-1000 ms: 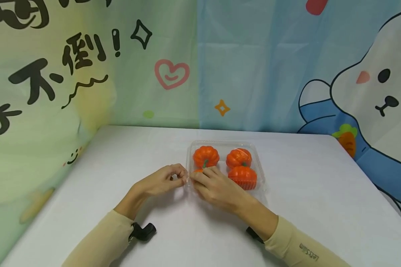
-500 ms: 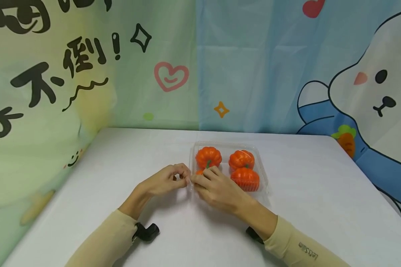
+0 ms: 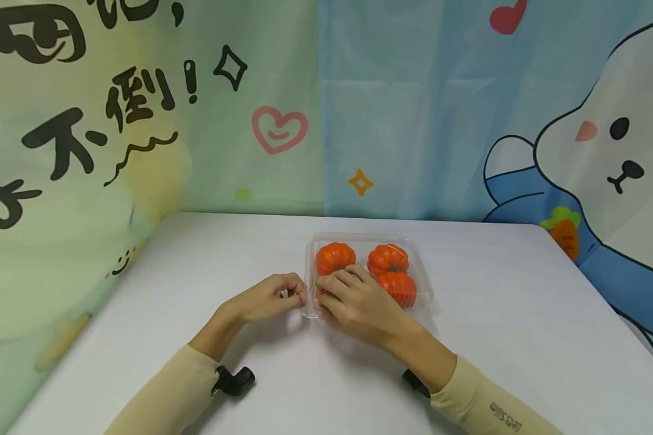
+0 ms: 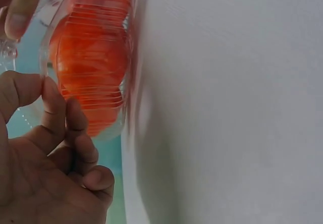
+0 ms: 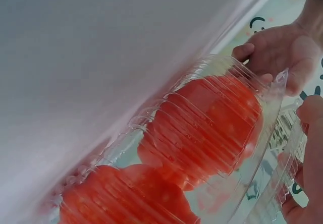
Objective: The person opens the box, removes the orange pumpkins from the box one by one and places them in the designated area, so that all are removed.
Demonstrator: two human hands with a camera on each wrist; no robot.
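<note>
A clear plastic clamshell box [image 3: 423,275] sits on the table, holding several orange-red toy pumpkins [image 3: 388,258]. My left hand [image 3: 263,297] pinches the box rim at its near left corner between thumb and index finger, as the left wrist view shows. Over the near left part of the box, my right hand [image 3: 354,305] grips the edge of the clear lid [image 5: 288,166] between thumb and fingers. In the right wrist view a gap separates that lid edge from the base rim [image 5: 275,103]. The right hand mostly hides the near left pumpkin.
White cloth covers the table [image 3: 500,314] around the box. Behind it hangs a printed curtain [image 3: 381,103] with a cartoon bear and writing. A black wrist camera [image 3: 236,382] sticks out from the left sleeve.
My right hand has risen slightly and drawn away from the left hand, uncovering the near left box corner. My left hand stays at the rim. The camera view has tilted slightly.
</note>
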